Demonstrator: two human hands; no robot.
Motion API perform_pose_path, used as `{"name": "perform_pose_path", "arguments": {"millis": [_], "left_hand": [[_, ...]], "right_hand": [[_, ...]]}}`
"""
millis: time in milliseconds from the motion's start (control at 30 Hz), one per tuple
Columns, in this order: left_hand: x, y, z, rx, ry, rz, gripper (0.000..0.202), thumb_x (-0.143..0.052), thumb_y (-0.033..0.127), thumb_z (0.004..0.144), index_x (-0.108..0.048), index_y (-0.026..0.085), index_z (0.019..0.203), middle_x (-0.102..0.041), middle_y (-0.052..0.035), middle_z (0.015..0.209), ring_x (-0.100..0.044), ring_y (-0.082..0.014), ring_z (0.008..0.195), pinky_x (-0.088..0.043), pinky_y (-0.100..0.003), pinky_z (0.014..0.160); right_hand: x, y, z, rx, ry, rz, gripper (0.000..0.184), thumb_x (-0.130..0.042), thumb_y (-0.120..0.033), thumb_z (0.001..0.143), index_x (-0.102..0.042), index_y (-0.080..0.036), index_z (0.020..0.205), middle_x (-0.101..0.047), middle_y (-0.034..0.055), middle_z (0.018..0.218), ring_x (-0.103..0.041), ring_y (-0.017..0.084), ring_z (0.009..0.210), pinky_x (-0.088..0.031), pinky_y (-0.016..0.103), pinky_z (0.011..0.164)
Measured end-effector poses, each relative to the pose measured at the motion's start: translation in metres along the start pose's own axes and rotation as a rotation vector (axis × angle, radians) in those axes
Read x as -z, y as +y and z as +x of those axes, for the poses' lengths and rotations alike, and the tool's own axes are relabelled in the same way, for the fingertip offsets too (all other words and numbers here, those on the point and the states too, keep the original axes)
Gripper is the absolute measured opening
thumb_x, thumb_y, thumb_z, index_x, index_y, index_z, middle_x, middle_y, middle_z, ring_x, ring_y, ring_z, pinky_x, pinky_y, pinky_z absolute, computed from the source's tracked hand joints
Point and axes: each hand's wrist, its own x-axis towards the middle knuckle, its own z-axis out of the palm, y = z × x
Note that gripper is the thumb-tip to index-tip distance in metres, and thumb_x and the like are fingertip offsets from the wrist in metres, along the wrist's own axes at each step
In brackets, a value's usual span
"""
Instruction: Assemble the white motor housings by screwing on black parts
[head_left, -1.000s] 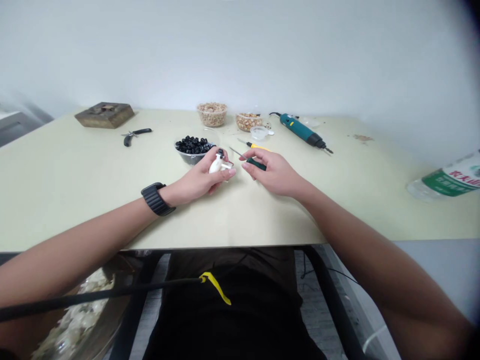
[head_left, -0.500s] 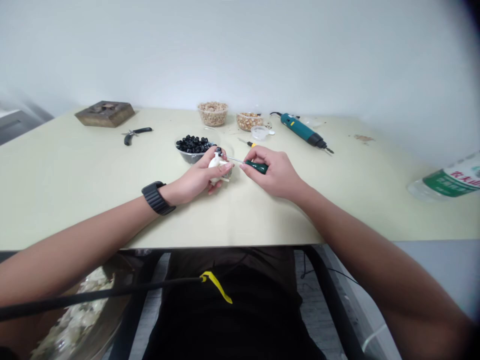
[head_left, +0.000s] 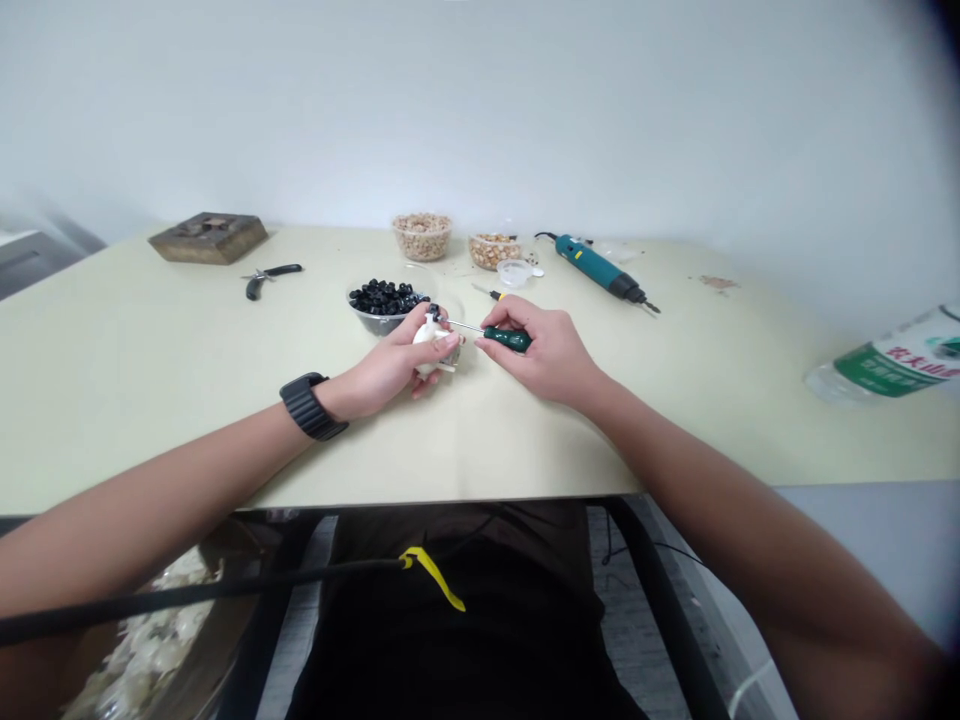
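My left hand [head_left: 390,365], with a black watch on its wrist, is closed around a small white plastic part [head_left: 426,345] that has a black knob-like piece [head_left: 433,312] at its top. I cannot make out what kind of part it is. In my right hand [head_left: 551,350] is a screwdriver [head_left: 508,338] with a dark green handle, pinched between thumb and fingers. Its thin metal shaft points left, and the tip meets or nearly meets the black piece. Just behind my left hand stands a clear bowl [head_left: 380,322] of small black pieces [head_left: 386,295].
Farther back are two clear tubs [head_left: 421,240] [head_left: 495,252] of small parts, a little lid [head_left: 515,272] and a green electric screwdriver [head_left: 604,268]. Pliers [head_left: 270,278] and a wooden block [head_left: 210,238] lie left. A bottle [head_left: 892,365] is at right; below left, a container holds white parts [head_left: 161,640].
The view has shifted slightly, so the things on the table sit a little lower. Both hands keep their hold, and the screwdriver stays at the black piece.
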Motion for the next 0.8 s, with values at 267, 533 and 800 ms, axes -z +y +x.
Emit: {"name": "perform_pose_path", "arguments": {"millis": [267,533,800], "left_hand": [[0.0016,-0.0021,0.0001,0.011,0.004,-0.024,0.052,-0.091,0.049,0.091,-0.048,0.026,0.108,-0.061,0.0048,0.087,-0.056,-0.0082,0.057,-0.031,-0.02,0.041],[0.0017,0.0007,-0.0011,0.038,0.006,-0.022,0.055,-0.093,0.051,0.089,-0.05,0.026,0.113,-0.061,0.0041,0.089,-0.057,-0.0087,0.057,-0.029,-0.021,0.042],[0.0012,0.0057,-0.0079,0.064,-0.032,0.001,0.055,-0.095,0.048,0.088,-0.05,0.026,0.111,-0.06,0.0049,0.087,-0.054,-0.0079,0.055,-0.027,-0.021,0.043]], "right_hand": [[-0.0017,-0.0003,0.0004,0.013,0.004,0.004,0.015,-0.073,-0.038,0.099,-0.065,-0.025,0.096,-0.072,0.002,0.089,-0.062,0.02,0.08,-0.045,0.035,0.078],[-0.0034,0.0032,-0.0023,0.042,-0.002,-0.045,0.018,-0.07,-0.041,0.103,-0.064,-0.025,0.099,-0.073,0.0028,0.09,-0.061,0.02,0.077,-0.044,0.034,0.075],[-0.0028,0.0072,-0.0087,0.125,-0.094,-0.283,0.023,-0.058,-0.045,0.111,-0.063,-0.025,0.105,-0.075,0.0085,0.093,-0.057,0.022,0.075,-0.039,0.035,0.072]]}}
